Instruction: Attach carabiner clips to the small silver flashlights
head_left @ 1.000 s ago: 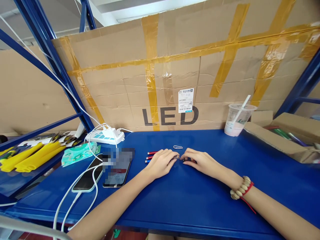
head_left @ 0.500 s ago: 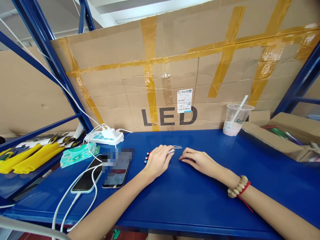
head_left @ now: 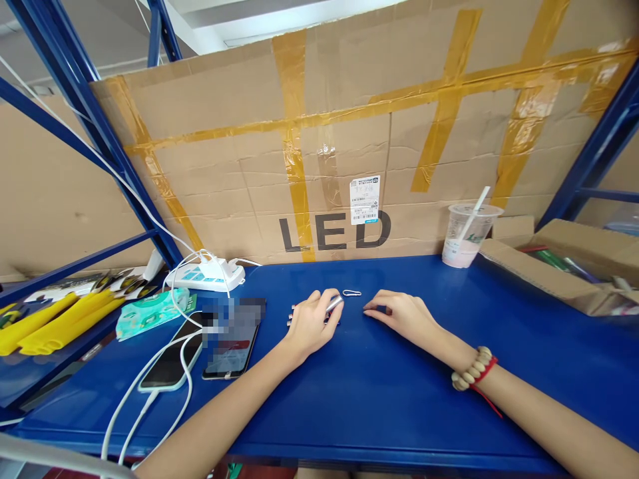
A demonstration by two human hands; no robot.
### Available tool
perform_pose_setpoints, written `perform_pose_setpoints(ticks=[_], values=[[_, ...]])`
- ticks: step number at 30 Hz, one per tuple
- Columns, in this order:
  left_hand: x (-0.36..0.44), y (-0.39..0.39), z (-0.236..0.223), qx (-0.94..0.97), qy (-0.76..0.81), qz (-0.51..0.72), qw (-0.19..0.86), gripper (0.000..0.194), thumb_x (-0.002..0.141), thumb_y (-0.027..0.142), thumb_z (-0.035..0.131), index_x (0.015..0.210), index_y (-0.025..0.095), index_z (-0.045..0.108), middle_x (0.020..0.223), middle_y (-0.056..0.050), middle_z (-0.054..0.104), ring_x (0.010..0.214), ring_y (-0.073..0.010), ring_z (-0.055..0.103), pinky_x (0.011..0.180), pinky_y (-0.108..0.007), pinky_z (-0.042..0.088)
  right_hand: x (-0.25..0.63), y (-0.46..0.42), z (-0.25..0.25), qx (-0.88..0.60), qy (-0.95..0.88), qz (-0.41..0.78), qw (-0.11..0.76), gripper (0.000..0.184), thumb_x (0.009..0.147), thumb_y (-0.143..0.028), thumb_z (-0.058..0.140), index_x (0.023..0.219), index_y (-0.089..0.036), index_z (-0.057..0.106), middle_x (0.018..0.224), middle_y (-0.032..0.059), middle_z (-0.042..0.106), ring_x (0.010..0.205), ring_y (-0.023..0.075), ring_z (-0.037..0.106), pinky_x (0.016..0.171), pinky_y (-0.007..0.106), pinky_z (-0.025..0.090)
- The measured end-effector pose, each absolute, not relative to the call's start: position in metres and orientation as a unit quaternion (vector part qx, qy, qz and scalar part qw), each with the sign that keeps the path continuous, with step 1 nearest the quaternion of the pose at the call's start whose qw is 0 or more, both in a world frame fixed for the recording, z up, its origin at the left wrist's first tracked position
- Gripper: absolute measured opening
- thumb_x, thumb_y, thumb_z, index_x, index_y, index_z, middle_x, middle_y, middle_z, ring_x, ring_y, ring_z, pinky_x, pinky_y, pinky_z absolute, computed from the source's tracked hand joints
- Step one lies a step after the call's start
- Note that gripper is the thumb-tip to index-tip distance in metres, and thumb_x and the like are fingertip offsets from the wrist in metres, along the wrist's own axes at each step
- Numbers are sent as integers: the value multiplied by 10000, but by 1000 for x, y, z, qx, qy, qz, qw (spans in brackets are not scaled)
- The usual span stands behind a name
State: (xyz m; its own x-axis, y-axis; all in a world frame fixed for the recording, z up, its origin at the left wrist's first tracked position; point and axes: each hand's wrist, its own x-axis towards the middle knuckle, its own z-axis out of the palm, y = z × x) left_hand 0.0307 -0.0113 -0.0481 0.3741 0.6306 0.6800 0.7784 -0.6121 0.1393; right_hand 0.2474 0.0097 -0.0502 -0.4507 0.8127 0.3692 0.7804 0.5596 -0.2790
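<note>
My left hand (head_left: 310, 324) rests on the blue table (head_left: 379, 392) with its fingers curled round a small silver cylinder (head_left: 334, 303). Under that hand lie a few small pen-like pieces (head_left: 291, 317) with red and blue bodies. A thin wire loop (head_left: 352, 293) lies just beyond the silver cylinder's tip. My right hand (head_left: 399, 316) lies to the right, fingers bent and close together on the tabletop; what they pinch, if anything, is too small to make out. A bead bracelet (head_left: 472, 372) with a red cord is on my right wrist.
Two phones (head_left: 200, 349) on white cables lie at the left, beside a wipes pack (head_left: 152, 313) and a power strip (head_left: 207, 273). A plastic cup (head_left: 466, 236) with a straw and an open cardboard box (head_left: 554, 269) stand at the right. A taped cardboard sheet (head_left: 349, 146) backs the table.
My hands were together at the centre; they have drawn apart. My left hand now holds the silver cylinder, lifted toward the wire loop, and my right hand has slid slightly right.
</note>
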Motion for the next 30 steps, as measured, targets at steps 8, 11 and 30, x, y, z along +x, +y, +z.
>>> perform_pose_setpoints(ticks=[8, 11, 30], values=[[28, -8, -44, -837, -408, -353, 87, 242, 941, 267, 294, 996, 176, 512, 818, -26, 593, 728, -141, 537, 631, -232, 443, 247, 8, -47, -473, -831, 57, 288, 175, 835, -347, 520, 812, -265, 673, 883, -20, 647, 662, 122, 588, 543, 228, 391], [30, -10, -43, -850, -393, -344, 69, 225, 939, 253, 311, 985, 170, 515, 865, -35, 575, 761, -138, 537, 685, -239, 449, 242, 4, -42, -449, -793, 147, 385, 224, 817, -394, 531, 821, -221, 673, 850, 8, 657, 513, 88, 551, 538, 230, 429], [31, -14, -50, -914, -273, -296, 40, 319, 955, 291, 255, 991, 134, 530, 787, -61, 597, 695, -143, 555, 630, -250, 461, 233, -3, -39, -389, -770, 316, 395, 272, 681, -417, 667, 683, -144, 666, 639, 21, 630, 439, 77, 504, 446, 201, 399]])
